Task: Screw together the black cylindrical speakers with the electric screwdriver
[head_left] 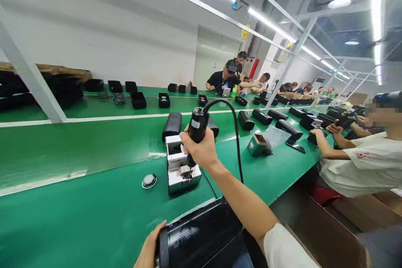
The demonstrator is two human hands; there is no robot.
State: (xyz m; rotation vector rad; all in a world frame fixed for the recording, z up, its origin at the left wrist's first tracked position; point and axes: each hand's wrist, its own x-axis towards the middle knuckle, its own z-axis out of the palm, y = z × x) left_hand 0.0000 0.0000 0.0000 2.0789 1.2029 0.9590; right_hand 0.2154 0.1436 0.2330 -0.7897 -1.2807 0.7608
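Closed around a black corded electric screwdriver point(197, 125), my right hand point(202, 147) is stretched out over the bench. The tool points down, its tip at the front of a white and grey box-shaped screw feeder point(184, 178); whether it touches is too small to tell. A black cable arcs from the tool's top down to the right. At the bottom, my left hand point(150, 247) grips the left edge of a glossy black housing point(201, 234) with a perforated patch. Its fingertips curl over the top corner, and the rest is partly out of frame. Left of the feeder lies a round speaker driver point(149, 181).
Black housings point(172, 124) line the belt beyond the bench. To the right stand a small green box point(258, 144), a clear plastic bag point(276, 136) and a phone point(295, 146). A co-worker point(364, 155) sits at the right, handling black parts. A white post point(31, 67) rises at left.
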